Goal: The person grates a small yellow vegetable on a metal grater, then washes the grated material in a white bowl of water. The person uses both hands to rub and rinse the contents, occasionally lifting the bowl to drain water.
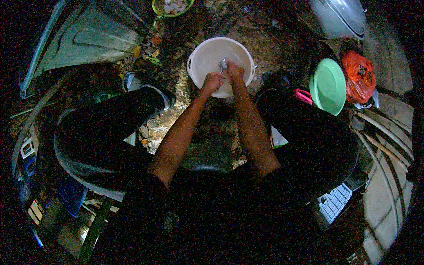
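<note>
A round white plastic basin (202, 56) with handle slots in its rim sits on the dark ground before me. Both my hands are over it, close together. My right hand (234, 71) grips a small shiny metal utensil (224, 63), which looks like a spoon. Just to the left and nearer to me, my left hand (213, 82) is curled by the basin's near rim, seemingly around the thin handle of the same utensil. The fingers hide much of it, and grainy, dim light blurs the basin's contents.
To the right stand a light green plastic basin (328, 86), a red plastic bag (359, 78) and a large metal pot (341, 18). A green-rimmed container (173, 8) lies ahead. Grey sheeting (99, 43) spreads at left. My bent knees flank the white basin. Pipes (384, 135) run along the right.
</note>
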